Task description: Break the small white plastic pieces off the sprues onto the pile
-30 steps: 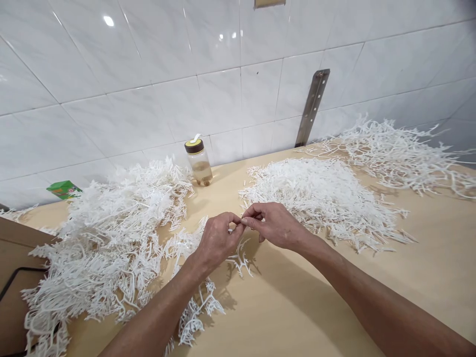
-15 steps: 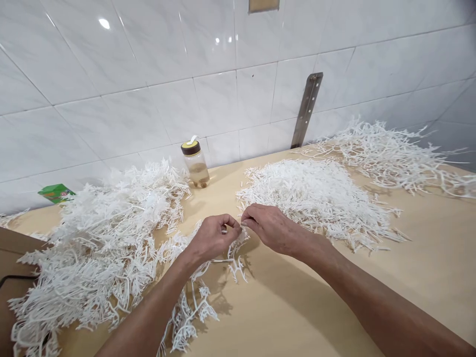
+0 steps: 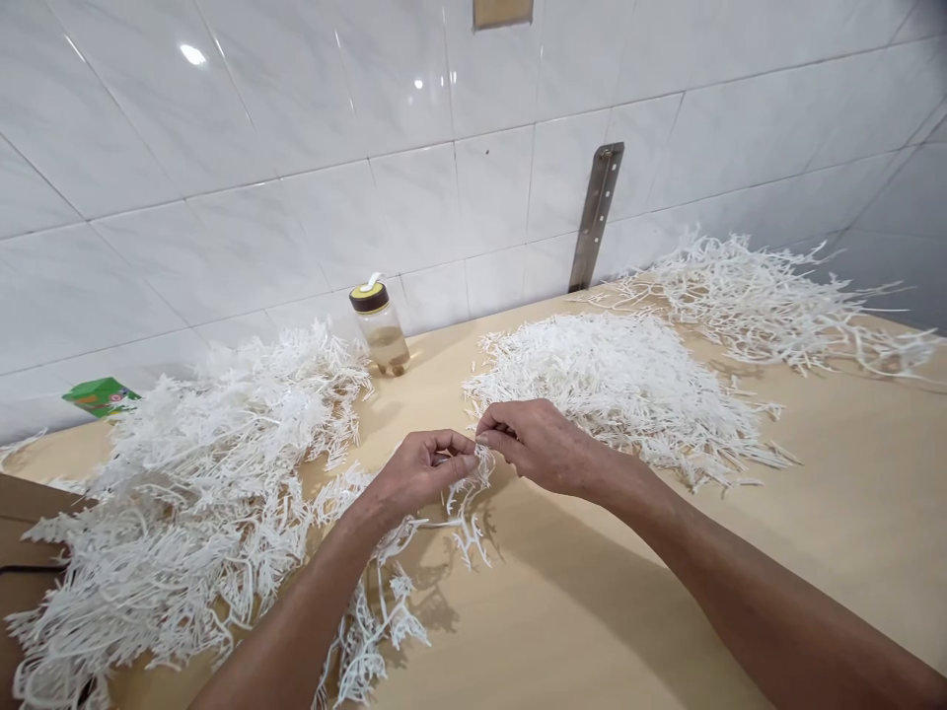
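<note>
My left hand [image 3: 420, 471] is closed in a pinch on a white, branched plastic-looking sprig [image 3: 468, 528], whose forked stems hang below the fingers. My right hand [image 3: 544, 449] meets it fingertip to fingertip, thumb and forefinger pinched at the sprig's upper end. The tiny part between those fingertips is mostly hidden. Just behind my right hand lies a heap of short white pieces [image 3: 621, 370]. Beneath my left forearm and further left spreads a large tangled pile of white branched sprigs [image 3: 214, 503], with more loose sprigs [image 3: 370, 631] near the table's front.
A bottle of brownish liquid [image 3: 386, 340] stands by the tiled wall. Bare, stringy white stems [image 3: 762, 306] are heaped at the back right. A green carton [image 3: 100, 396] and a brown box [image 3: 36, 572] are at the left. A metal bracket [image 3: 597, 217] is on the wall.
The whole view has shifted slightly. My left fingers have closed a little more around the sprig, and both hands remain together at nearly the same spot.
</note>
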{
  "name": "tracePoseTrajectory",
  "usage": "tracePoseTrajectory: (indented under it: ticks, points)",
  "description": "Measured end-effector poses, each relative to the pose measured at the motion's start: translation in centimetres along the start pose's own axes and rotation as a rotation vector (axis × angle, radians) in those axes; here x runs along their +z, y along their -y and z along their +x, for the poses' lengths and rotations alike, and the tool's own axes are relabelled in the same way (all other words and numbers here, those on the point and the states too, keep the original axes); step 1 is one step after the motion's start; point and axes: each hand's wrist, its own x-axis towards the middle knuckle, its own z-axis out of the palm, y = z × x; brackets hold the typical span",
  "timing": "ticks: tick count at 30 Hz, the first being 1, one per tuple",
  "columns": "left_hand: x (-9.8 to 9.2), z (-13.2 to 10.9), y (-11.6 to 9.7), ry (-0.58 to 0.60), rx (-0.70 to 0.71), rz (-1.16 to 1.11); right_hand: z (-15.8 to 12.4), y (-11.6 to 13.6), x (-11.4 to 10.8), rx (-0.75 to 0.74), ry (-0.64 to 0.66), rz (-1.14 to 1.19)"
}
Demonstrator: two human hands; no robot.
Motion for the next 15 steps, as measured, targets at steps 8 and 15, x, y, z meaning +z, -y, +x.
tracePoseTrajectory:
  ticks: [8, 15]
  points:
    - [-0.2, 0.0, -0.4, -0.062, -0.106, -0.020, -0.1, 0.4, -0.1, -0.042, 0.021, -0.055]
    - [0.2, 0.6, 0.9, -0.188, -0.005, 0.180, 0.0, -0.2, 0.6, -0.023, -0.042, -0.115]
